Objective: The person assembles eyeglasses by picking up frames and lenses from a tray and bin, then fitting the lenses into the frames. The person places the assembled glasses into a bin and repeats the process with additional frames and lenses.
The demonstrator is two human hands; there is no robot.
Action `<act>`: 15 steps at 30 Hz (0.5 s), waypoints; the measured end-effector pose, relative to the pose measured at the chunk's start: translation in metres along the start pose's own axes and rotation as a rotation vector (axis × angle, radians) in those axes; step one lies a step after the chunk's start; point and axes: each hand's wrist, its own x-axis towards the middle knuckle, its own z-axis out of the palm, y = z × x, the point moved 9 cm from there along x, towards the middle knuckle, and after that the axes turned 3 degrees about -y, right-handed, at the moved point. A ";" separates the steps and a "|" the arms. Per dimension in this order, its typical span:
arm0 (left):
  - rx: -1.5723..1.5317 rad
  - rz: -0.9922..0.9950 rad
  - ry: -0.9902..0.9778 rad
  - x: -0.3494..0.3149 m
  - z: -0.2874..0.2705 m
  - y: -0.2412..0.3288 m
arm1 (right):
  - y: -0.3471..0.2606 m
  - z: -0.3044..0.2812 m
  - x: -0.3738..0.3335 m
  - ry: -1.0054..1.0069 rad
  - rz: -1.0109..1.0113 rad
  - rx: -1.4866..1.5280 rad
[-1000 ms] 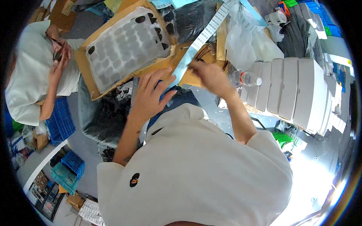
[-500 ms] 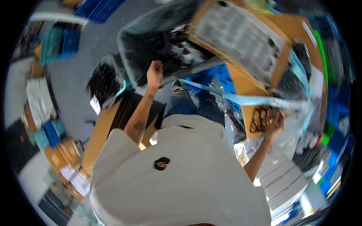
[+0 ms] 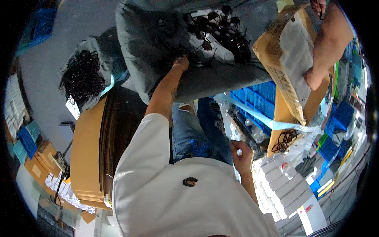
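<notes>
My left hand (image 3: 181, 64) reaches down into a large bin lined with grey sheeting (image 3: 132, 55). Its fingers are lost among dark, stringy pieces there, so their grip does not show. Farther right in the bin lie many black cord-like pieces (image 3: 237, 41) with rounded dark parts, on top of white sheets (image 3: 217, 49). My right hand (image 3: 242, 155) hovers in front of my body, to the right of my legs. Its fingers are curled in, and nothing shows between them. A looped dark cord bundle (image 3: 286, 140) lies on cardboard beyond that hand.
Another person's forearm (image 3: 331, 37) comes in at upper right, hand on a tilted cardboard tray (image 3: 282, 85). A pale blue strap (image 3: 284, 125) runs beside blue crates (image 3: 256, 100). Left stand a bag of black strands (image 3: 83, 77) and stacked flat cardboard (image 3: 89, 146). White boxes (image 3: 284, 181) lie right.
My left hand has gone deeper into the bin. My right hand has drawn back from the looped cords toward my body. The cardboard tray has shifted right, and another person's arm has appeared.
</notes>
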 end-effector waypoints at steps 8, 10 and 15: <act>-0.464 0.112 0.198 -0.073 -0.053 -0.015 | 0.006 -0.013 0.010 0.149 0.087 0.081; -0.615 0.265 0.265 -0.138 -0.090 -0.003 | -0.012 -0.020 0.016 0.149 0.026 0.144; -0.577 0.640 0.358 -0.331 -0.181 0.084 | -0.064 -0.040 0.047 0.232 -0.168 0.401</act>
